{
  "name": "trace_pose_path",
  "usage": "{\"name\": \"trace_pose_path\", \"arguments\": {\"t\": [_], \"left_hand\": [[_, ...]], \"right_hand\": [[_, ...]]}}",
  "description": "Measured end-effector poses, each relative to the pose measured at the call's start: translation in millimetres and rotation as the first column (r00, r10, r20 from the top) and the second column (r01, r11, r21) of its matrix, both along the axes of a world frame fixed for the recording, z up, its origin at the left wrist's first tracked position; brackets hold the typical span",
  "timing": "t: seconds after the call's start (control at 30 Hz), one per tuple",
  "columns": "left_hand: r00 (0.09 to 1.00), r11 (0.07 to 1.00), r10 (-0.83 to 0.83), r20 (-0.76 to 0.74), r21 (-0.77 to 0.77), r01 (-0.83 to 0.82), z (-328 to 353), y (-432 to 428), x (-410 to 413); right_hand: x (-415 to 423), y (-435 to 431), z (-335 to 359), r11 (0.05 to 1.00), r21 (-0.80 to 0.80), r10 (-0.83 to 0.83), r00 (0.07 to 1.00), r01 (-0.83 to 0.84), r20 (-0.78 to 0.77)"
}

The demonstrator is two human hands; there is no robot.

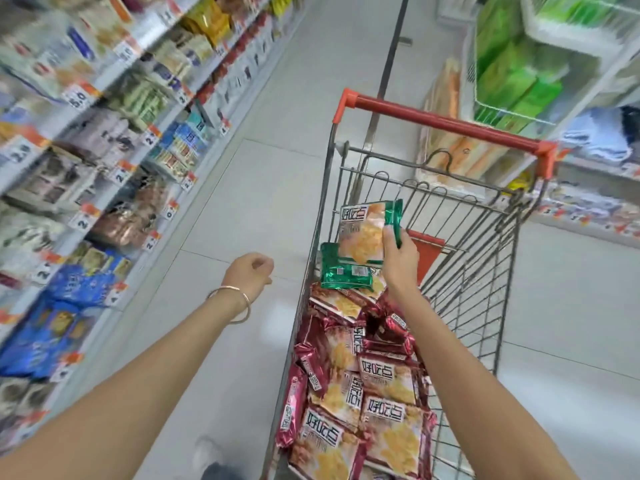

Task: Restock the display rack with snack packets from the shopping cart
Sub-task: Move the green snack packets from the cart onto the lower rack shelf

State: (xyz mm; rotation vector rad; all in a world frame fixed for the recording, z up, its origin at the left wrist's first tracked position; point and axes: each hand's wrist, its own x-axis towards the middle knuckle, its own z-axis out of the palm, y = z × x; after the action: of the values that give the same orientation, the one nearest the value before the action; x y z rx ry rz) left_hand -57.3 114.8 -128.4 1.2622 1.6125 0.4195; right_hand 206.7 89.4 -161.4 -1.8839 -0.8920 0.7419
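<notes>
Packet (363,233), perhaps two, in right hand (398,258) above cart (446,124).

Display rack (104,140) at left, shopping cart (485,237) at right — snack packets (381,393) inside.

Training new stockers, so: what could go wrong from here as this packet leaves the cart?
The right hand pinches the green packet near one edge only, so it may slip and drop. A second green packet sits just under it at the side of the shopping cart and might get knocked out. The left hand hangs empty, likely too far to catch either.
</notes>
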Motion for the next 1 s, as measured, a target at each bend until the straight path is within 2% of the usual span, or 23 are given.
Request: {"name": "trace_pose_path", "arguments": {"t": [0.07,0.13,0.2,0.23,0.27,0.3,0.37,0.4,0.43,0.47,0.5,0.57,0.6,0.63,0.67,0.7,0.77,0.8,0.87,0.9,0.93,0.97,1.0], "left_hand": [[0.996,1.000,-0.012,0.085,0.023,0.010,15.0,5.1,18.6],[0.990,0.999,-0.037,0.133,0.024,0.034,29.2,6.5,38.3],[0.956,0.995,0.036,0.290,-0.102,-0.006,45.2,3.7,55.5],[0.916,0.977,0.112,0.385,-0.213,-0.029,51.9,1.7,59.6],[0.871,0.953,0.191,0.453,-0.300,-0.053,53.2,0.4,59.3],[0.849,0.940,0.230,0.477,-0.335,-0.067,55.4,-1.6,55.8],[0.840,0.935,0.308,0.446,-0.304,-0.182,49.2,-2.1,40.7],[0.832,0.921,0.375,0.409,-0.268,-0.283,44.0,-0.5,28.6],[0.809,0.891,0.449,0.380,-0.256,-0.374,39.9,1.2,16.5],[0.794,0.865,0.499,0.348,-0.258,-0.430,35.1,3.5,1.6],[0.790,0.851,0.523,0.322,-0.252,-0.461,31.2,5.0,-14.8],[0.794,0.846,0.531,0.296,-0.241,-0.476,18.0,7.2,-44.6],[0.794,0.840,0.540,0.279,-0.238,-0.488,7.9,8.4,-56.4],[0.797,0.836,0.544,0.260,-0.242,-0.492,-0.6,8.7,-64.3],[0.793,0.833,0.549,0.264,-0.250,-0.493,0.2,5.1,-64.8],[0.796,0.840,0.538,0.276,-0.249,-0.482,5.2,0.2,-62.1],[0.811,0.849,0.521,0.265,-0.258,-0.461,14.6,-6.8,-56.2],[0.815,0.850,0.519,0.257,-0.261,-0.459,15.8,-7.1,-54.6],[0.807,0.852,0.519,0.283,-0.248,-0.461,17.3,-7.0,-49.5],[0.804,0.854,0.517,0.294,-0.239,-0.462,20.1,-6.6,-46.4],[0.806,0.856,0.513,0.295,-0.241,-0.457,24.9,-7.5,-41.1],[0.810,0.862,0.504,0.300,-0.242,-0.446,25.9,-7.4,-36.8],[0.813,0.867,0.494,0.309,-0.243,-0.434,31.0,-9.3,-29.9]], "right_hand": [[9.4,-8.7,22.1,0.999,-0.037,-0.018,0.987,0.012,-0.162],[10.4,-13.7,44.8,0.994,-0.097,0.011,0.908,-0.056,-0.418],[2.4,-18.3,66.5,0.972,-0.154,0.028,0.732,-0.179,-0.680],[-3.1,-19.6,72.9,0.953,-0.166,0.050,0.674,-0.252,-0.737],[-8.1,-18.8,73.2,0.936,-0.189,0.073,0.690,-0.296,-0.721],[-13.0,-18.1,70.2,0.934,-0.207,0.098,0.766,-0.291,-0.635],[-16.2,-11.8,51.0,0.970,-0.194,0.102,0.967,-0.149,-0.233],[-15.2,-8.9,36.5,0.986,-0.153,0.072,0.997,-0.071,0.001],[-15.0,-6.9,22.9,0.990,-0.129,0.079,0.985,-0.060,0.155],[-16.7,-4.0,7.4,0.973,-0.193,0.170,0.952,-0.123,0.254],[-19.6,0.4,-12.6,0.919,-0.315,0.339,0.884,-0.238,0.321],[-27.9,4.4,-56.8,0.691,-0.628,0.667,0.649,-0.357,0.365],[-32.5,4.0,-75.7,0.593,-0.727,0.757,0.547,-0.346,0.357],[-36.8,3.0,-92.2,0.538,-0.777,0.806,0.471,-0.327,0.359],[-40.5,1.3,-100.2,0.530,-0.793,0.817,0.432,-0.301,0.382],[-42.5,1.9,-103.4,0.565,-0.777,0.798,0.422,-0.276,0.430],[-40.7,4.9,-98.6,0.681,-0.690,0.713,0.441,-0.246,0.545],[-34.9,6.6,-96.0,0.744,-0.621,0.650,0.486,-0.248,0.585],[-22.3,0.6,-73.3,0.902,-0.368,0.405,0.734,-0.225,0.545],[-14.0,-3.0,-60.7,0.957,-0.221,0.266,0.869,-0.187,0.418],[-7.0,-6.7,-43.3,0.984,-0.125,0.151,0.966,-0.127,0.210],[2.0,-8.6,-29.6,0.994,-0.095,0.059,0.998,-0.061,-0.029],[11.8,-8.6,-16.4,0.994,-0.111,-0.023,0.973,-0.003,-0.229]]}}
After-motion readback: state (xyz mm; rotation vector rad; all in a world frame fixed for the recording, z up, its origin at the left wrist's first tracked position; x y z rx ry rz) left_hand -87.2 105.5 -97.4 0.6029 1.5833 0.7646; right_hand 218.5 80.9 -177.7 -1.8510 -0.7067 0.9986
